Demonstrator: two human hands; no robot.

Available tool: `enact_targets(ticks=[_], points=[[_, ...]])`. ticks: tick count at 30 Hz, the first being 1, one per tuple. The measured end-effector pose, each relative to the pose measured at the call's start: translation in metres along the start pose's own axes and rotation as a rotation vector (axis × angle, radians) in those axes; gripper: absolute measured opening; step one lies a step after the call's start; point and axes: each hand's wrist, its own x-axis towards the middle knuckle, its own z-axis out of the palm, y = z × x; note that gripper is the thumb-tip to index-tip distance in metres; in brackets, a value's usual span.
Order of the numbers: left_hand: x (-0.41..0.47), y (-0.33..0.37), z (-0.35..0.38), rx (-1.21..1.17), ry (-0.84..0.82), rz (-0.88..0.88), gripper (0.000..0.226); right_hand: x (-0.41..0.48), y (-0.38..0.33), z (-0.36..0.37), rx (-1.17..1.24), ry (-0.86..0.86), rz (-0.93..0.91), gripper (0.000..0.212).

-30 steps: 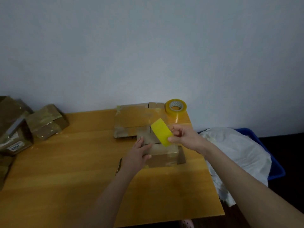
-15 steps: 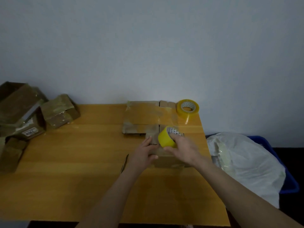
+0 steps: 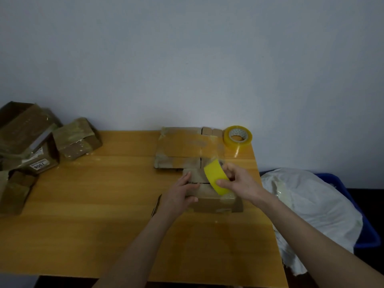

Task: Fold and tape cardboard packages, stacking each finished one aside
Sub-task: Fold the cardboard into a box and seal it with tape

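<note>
The box (image 3: 212, 201) sits in front of me on the desk (image 3: 93, 200), near its right edge, with its long side running left to right across my view. My left hand (image 3: 179, 196) lies on the left half of its top. The fingers (image 3: 187, 176) are nearly straight and pressed flat on the flaps, gripping nothing, and the thumb is at the near edge. My right hand (image 3: 241, 181) holds the yellow roll of tape (image 3: 215, 179) just above the right half of the box. Thumb and fingers are curled round it across its width, and the roll is tilted on edge. A glossy patch at the box's near right corner looks like tape stuck down, though I cannot tell whether it joins the roll.

What matters now is the seam. The line where the two flaps meet runs left to right, along the box's long axis, from under my left fingertips toward the roll. The roll is at the right end of that line, and my right hand is the nearer one. I judge the pull has to travel leftward along the seam, with my left hand pinning the flaps yet clear of the strip.

Behind the box lies flat cardboard (image 3: 182, 146). A spare roll (image 3: 238, 136) stands at the far right corner, and the finished packages (image 3: 76, 138) are piled far left, well apart.
</note>
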Motion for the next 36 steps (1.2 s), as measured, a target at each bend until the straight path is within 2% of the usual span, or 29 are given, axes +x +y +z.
enact_targets(ticks=[3, 6, 8, 9, 11, 13, 17, 19, 21, 25, 29, 33, 34, 36], points=[[0.001, -0.001, -0.001, -0.037, 0.007, 0.007, 0.051, 0.003, -0.002, -0.002, -0.15, -0.076, -0.109, 0.013], [0.001, -0.003, -0.003, -0.031, -0.013, 0.01, 0.049, 0.001, 0.003, 0.001, -0.431, -0.155, -0.173, 0.02], [0.0, 0.001, -0.009, -0.056, -0.046, -0.041, 0.051, -0.002, 0.01, 0.0, -0.488, -0.139, -0.201, 0.007], [0.0, 0.005, -0.013, -0.112, -0.052, -0.081, 0.052, -0.003, 0.01, -0.001, -0.488, -0.134, -0.214, 0.008], [0.002, 0.016, -0.022, -0.281, 0.019, -0.177, 0.051, -0.001, 0.011, -0.003, -0.485, -0.154, -0.226, 0.009], [0.007, 0.03, -0.029, -0.45, 0.181, -0.24, 0.046, 0.002, 0.01, -0.004, -0.494, -0.189, -0.229, 0.009], [0.019, 0.054, -0.027, -0.468, 0.369, -0.27, 0.003, 0.009, 0.01, -0.008, -0.487, -0.212, -0.217, 0.005], [0.023, 0.057, -0.026, -0.493, 0.44, -0.299, 0.019, 0.013, 0.006, -0.012, -0.457, -0.188, -0.203, 0.006], [0.022, 0.06, -0.027, -0.475, 0.454, -0.328, 0.024, 0.017, 0.0, -0.014, -0.447, -0.141, -0.181, 0.015], [0.02, 0.066, -0.025, -0.528, 0.48, -0.397, 0.021, 0.019, -0.01, -0.018, -0.464, -0.064, -0.176, 0.029], [0.016, 0.073, -0.017, -0.617, 0.515, -0.469, 0.015, 0.019, -0.016, -0.02, -0.528, -0.033, -0.186, 0.026], [0.007, 0.073, -0.016, -0.277, 0.566, -0.403, 0.009, 0.026, -0.016, -0.014, -0.488, -0.068, -0.159, 0.024], [0.004, 0.073, -0.018, -0.251, 0.57, -0.369, 0.016, 0.027, -0.014, -0.013, -0.445, -0.064, -0.142, 0.024], [-0.005, 0.073, -0.021, -0.251, 0.639, -0.335, 0.047, 0.03, -0.011, -0.011, -0.349, -0.039, -0.113, 0.019]])
